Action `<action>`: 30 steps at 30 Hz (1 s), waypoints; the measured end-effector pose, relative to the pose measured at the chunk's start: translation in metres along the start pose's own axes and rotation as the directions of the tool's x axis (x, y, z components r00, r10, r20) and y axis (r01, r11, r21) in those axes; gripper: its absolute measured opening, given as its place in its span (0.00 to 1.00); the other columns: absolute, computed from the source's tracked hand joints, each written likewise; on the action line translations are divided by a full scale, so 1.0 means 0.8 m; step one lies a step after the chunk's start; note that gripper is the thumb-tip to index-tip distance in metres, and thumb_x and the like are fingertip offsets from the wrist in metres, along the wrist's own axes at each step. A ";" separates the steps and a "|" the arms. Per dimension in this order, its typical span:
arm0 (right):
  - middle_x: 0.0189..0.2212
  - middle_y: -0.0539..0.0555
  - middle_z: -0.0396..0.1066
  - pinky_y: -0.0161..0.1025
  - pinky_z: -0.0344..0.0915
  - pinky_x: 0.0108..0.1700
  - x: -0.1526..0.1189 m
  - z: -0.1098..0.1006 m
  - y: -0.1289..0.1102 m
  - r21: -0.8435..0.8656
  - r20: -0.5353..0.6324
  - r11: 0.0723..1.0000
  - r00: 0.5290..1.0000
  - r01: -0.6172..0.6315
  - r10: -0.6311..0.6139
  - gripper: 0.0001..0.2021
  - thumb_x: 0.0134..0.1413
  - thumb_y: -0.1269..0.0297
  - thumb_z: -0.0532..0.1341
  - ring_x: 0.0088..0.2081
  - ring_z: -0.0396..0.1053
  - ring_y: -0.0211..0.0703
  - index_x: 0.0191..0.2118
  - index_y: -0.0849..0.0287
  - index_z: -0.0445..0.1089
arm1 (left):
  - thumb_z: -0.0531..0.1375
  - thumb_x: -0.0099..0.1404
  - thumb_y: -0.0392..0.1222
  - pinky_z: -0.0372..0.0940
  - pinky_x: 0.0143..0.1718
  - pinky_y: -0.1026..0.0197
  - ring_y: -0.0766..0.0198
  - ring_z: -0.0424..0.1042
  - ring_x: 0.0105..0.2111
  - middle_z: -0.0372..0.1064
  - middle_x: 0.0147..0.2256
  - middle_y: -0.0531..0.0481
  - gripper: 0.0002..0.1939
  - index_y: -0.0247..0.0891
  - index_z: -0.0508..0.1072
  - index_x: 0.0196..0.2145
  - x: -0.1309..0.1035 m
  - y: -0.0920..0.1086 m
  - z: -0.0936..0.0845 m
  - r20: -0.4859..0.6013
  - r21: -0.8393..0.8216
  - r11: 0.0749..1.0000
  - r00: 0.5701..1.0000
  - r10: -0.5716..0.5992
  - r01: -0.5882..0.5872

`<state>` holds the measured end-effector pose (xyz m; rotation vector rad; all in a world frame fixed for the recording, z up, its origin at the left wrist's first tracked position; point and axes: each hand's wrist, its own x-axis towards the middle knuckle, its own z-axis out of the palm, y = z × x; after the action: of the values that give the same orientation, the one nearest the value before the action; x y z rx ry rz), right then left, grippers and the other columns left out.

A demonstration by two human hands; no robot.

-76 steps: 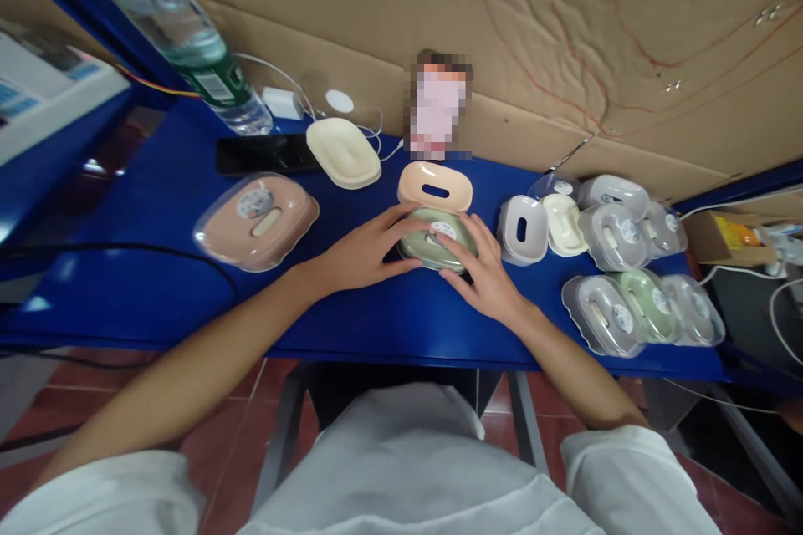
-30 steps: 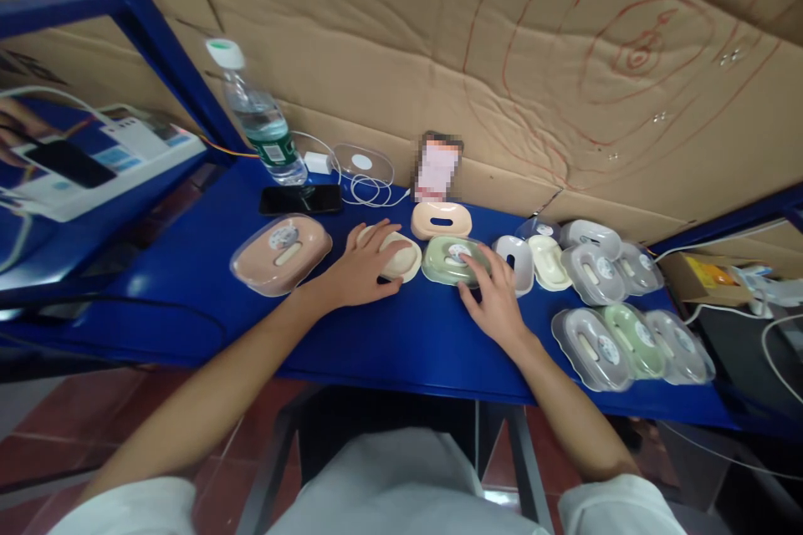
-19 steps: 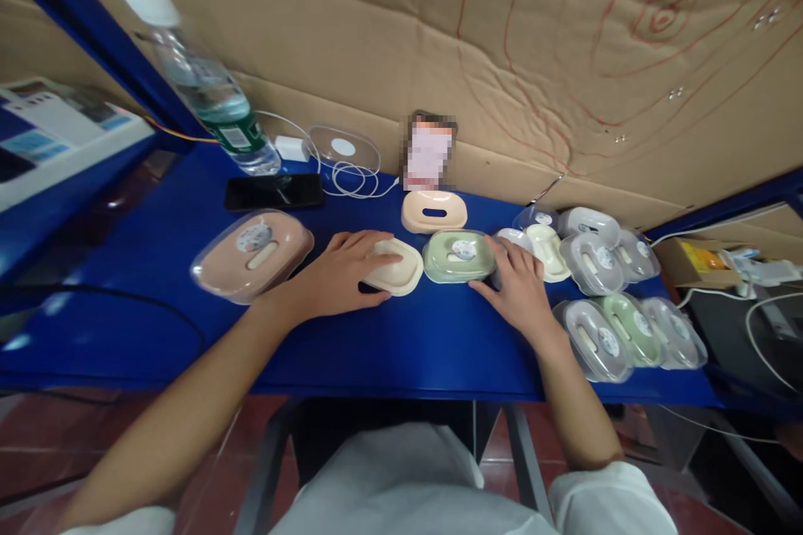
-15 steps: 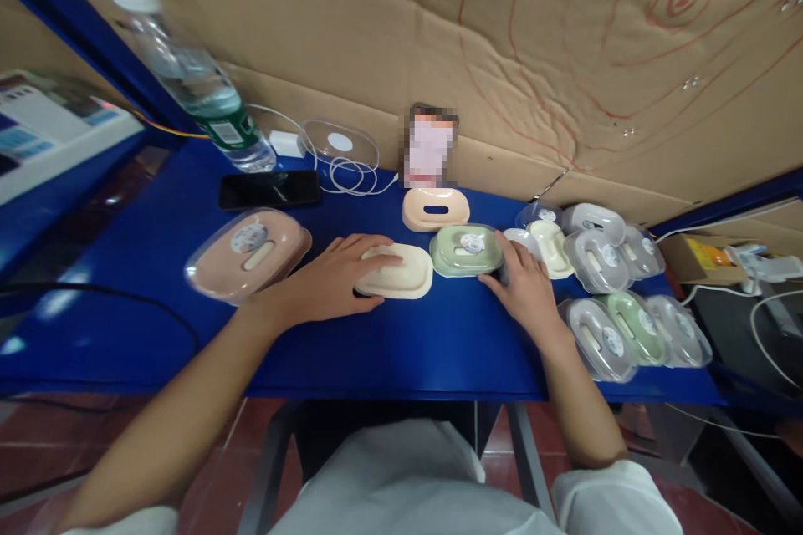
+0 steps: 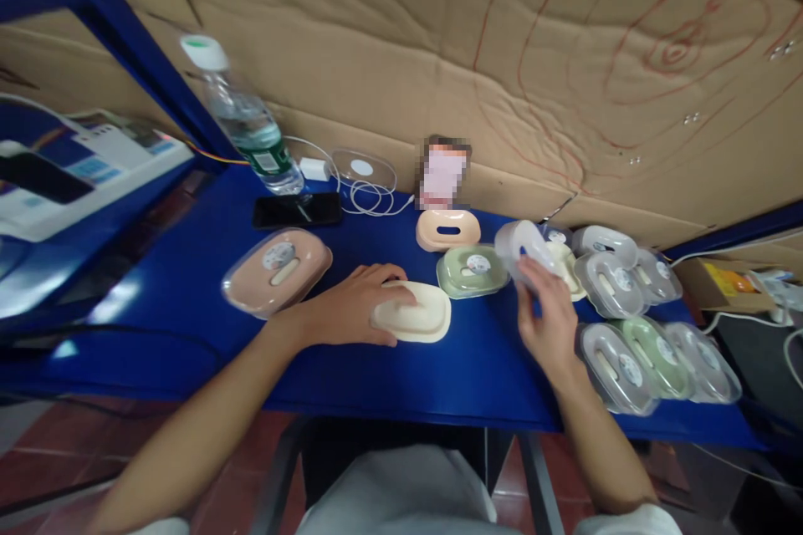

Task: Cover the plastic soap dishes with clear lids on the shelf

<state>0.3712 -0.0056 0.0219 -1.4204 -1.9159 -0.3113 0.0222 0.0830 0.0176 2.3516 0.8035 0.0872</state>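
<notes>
My left hand (image 5: 360, 305) grips the left end of a cream oval soap dish base (image 5: 427, 316) lying on the blue table, a fingertip resting in it. My right hand (image 5: 549, 313) holds a pale grey slotted soap dish piece (image 5: 524, 247), tilted and slightly blurred, above the table. Between the hands and a little behind them sits a green soap dish (image 5: 472, 270) with a clear lid and a round label. Beyond it stands a peach slotted piece (image 5: 448, 230). Another cream base (image 5: 568, 267) is partly hidden behind my right hand.
A lidded pink soap dish (image 5: 279, 272) lies at left. Several lidded grey and green dishes (image 5: 656, 355) stand at right. Behind are a water bottle (image 5: 254, 134), a black phone (image 5: 297, 210), a charging cable (image 5: 373, 198) and an upright blurred-out phone (image 5: 444, 174) against the cardboard wall (image 5: 376, 42).
My right hand has picked up the pale grey slotted piece and raised it from beside the green dish. My left hand stays on the cream base. The whole view has shifted.
</notes>
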 end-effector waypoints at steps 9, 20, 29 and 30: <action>0.64 0.55 0.76 0.42 0.75 0.52 -0.047 0.020 -0.089 0.141 0.267 0.854 0.812 0.500 -0.519 0.25 0.72 0.73 0.58 0.55 0.80 0.46 0.69 0.48 0.71 | 0.77 0.54 0.62 0.60 0.62 0.40 0.39 0.67 0.62 0.66 0.63 0.38 0.50 0.44 0.60 0.65 0.003 -0.008 0.004 -0.134 -0.080 0.996 0.990 -0.038 0.028; 0.63 0.59 0.77 0.53 0.66 0.71 -0.032 0.044 -0.092 0.198 0.338 0.882 0.815 0.427 -0.471 0.19 0.76 0.63 0.60 0.64 0.74 0.49 0.67 0.59 0.71 | 0.79 0.53 0.52 0.59 0.68 0.36 0.38 0.64 0.69 0.63 0.69 0.37 0.62 0.52 0.50 0.76 -0.004 -0.002 0.011 -0.103 -0.133 0.989 0.993 0.052 -0.066; 0.69 0.62 0.70 0.61 0.59 0.76 -0.031 0.049 -0.092 0.249 0.475 0.876 0.736 0.413 -0.482 0.22 0.76 0.59 0.60 0.72 0.65 0.54 0.69 0.59 0.69 | 0.73 0.58 0.39 0.59 0.71 0.40 0.44 0.59 0.73 0.59 0.73 0.41 0.59 0.54 0.47 0.78 -0.007 -0.011 0.011 -0.011 -0.193 0.964 0.983 0.183 -0.182; 0.69 0.62 0.70 0.61 0.59 0.76 -0.030 0.049 -0.092 0.250 0.479 0.878 0.736 0.408 -0.478 0.22 0.76 0.58 0.60 0.72 0.65 0.55 0.69 0.59 0.69 | 0.74 0.58 0.41 0.58 0.72 0.41 0.43 0.58 0.74 0.58 0.74 0.41 0.59 0.54 0.48 0.78 -0.008 -0.011 0.010 0.002 -0.195 0.963 0.982 0.190 -0.186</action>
<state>0.2923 -0.0273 -0.0058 -0.9980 -2.6861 0.0028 0.0146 0.0804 0.0070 2.2330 0.5336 0.2121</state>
